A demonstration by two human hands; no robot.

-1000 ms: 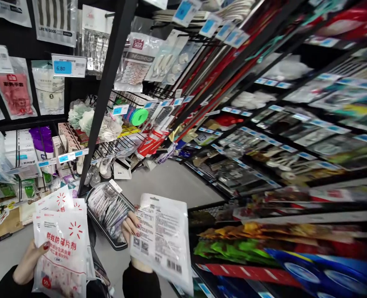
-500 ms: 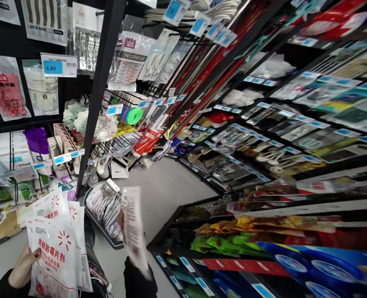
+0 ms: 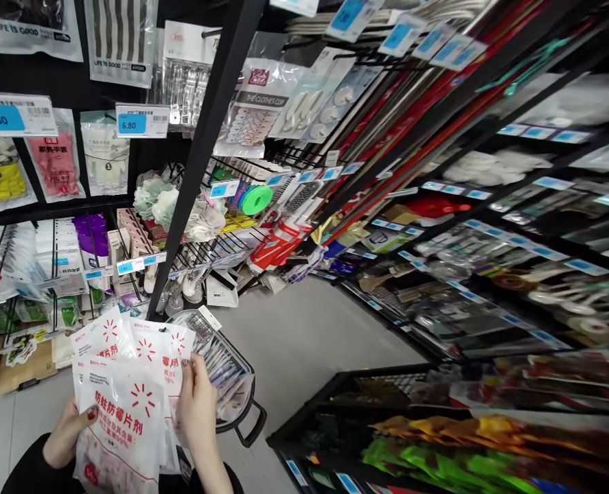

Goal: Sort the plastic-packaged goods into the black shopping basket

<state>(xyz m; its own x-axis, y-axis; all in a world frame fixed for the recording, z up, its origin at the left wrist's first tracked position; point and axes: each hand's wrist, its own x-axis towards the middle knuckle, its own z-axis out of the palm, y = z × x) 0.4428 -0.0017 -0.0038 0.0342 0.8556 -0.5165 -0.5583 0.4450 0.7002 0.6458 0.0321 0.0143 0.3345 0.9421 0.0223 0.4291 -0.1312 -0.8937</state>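
My left hand grips a fanned stack of white packets with red sunburst marks and red print, held low at the bottom left. My right hand presses against the right edge of the same stack, fingers closed on the packets. Just behind the hands, a black shopping basket sits on the grey floor with several clear-wrapped packs inside.
Black store shelving stands on both sides, with a black upright post right ahead. Hanging goods and blue price tags fill the left rack. Packaged goods crowd the right shelves. A strip of grey floor runs between them.
My right hand brought the single white packet it held from the right over to the stack in my left hand. The view shifted slightly right and down.
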